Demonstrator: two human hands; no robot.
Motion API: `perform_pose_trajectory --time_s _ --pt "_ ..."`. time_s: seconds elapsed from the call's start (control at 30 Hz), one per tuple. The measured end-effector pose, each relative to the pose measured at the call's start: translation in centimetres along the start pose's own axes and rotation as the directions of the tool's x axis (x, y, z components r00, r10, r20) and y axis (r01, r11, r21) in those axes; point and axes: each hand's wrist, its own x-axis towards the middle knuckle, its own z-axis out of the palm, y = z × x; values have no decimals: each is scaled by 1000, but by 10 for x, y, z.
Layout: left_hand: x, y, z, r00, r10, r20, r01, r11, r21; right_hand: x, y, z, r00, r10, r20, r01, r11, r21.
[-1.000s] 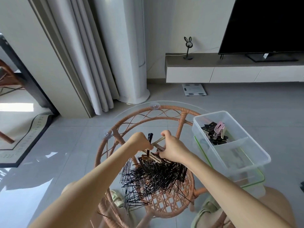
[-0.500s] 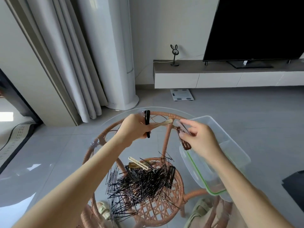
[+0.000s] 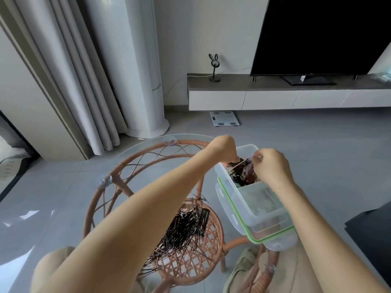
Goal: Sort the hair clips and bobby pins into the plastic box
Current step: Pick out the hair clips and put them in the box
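Reaching over the far compartment of the clear plastic box (image 3: 249,199), both hands work above a heap of hair clips (image 3: 243,173). The left hand (image 3: 224,148) is curled downward at the box's far-left corner; its fingertips are hidden behind the knuckles, so their grip cannot be told. The right hand (image 3: 271,166) has thumb and forefinger pressed together, pinching a slim item that is too blurred to identify, directly above the clips. The near compartment, below the right wrist, shows no clear contents. The box rests on its green-rimmed lid (image 3: 270,237) at the right edge of the glass-topped rattan table (image 3: 131,163). Black bobby pins (image 3: 184,231) lie piled on the glass, under the left forearm and well short of the fingers.
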Motion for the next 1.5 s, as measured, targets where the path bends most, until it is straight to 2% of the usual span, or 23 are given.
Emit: perform_pose_trajectory --time_s 0.03,0.1,0.13,0.2,0.27,0.33,0.43,0.5,0.6,0.77,0.93,1.0,1.1,1.27,1.4,1.5 --pt "-7 -8 -6 1000 -8 1 8 998 -56 -7 -7 -2 996 -68 -49 68 998 5" --pt "-27 -27 -21 999 -42 -16 40 996 -81 -25 -22 -2 982 -187 -35 189 975 118" --pt "-39 -41 -27 998 -54 -21 52 997 -59 -35 -30 2 964 -263 25 255 951 177" --pt "-64 -71 -31 998 -62 9 61 996 63 -55 -46 16 884 -419 206 372 899 232" --pt "-87 -107 -26 989 -133 63 118 972 203 -71 -61 41 800 -483 355 436 875 209" --pt "-107 -144 -15 967 -243 81 217 946 239 -81 -75 69 777 -478 409 467 874 134" --pt "-132 -178 3 941 -337 23 325 921 214 -82 -93 104 793 -436 425 479 878 6" --pt "-145 -189 14 938 -346 -36 346 918 194 -80 -105 117 783 -413 465 488 872 -46" --pt "-155 -190 28 946 -320 -56 324 944 67 -75 -117 126 746 -373 552 497 863 -87" --pt "-148 -180 48 928 -359 -97 356 933 -51 -69 -119 127 693 -323 645 461 886 -52" --pt "-141 -172 45 912 -400 -91 377 905 -198 -69 -114 123 715 -303 630 355 934 46" --pt "-140 -174 42 902 -429 -50 390 859 -333 -69 -109 116 747 -320 583 303 944 130" --pt "-143 -177 33 893 -447 -49 382 811 -444 -67 -100 104 791 -387 474 314 922 228" --pt "-146 -170 18 900 -398 -177 295 856 -425 -64 -90 86 823 -466 327 328 858 396" --pt "-146 -157 11 918 -302 -256 137 850 -509 -61 -86 73 826 -477 301 305 827 473" --pt "-148 -143 3 911 -279 -303 84 846 -527 -58 -84 59 847 -450 281 244 800 548"
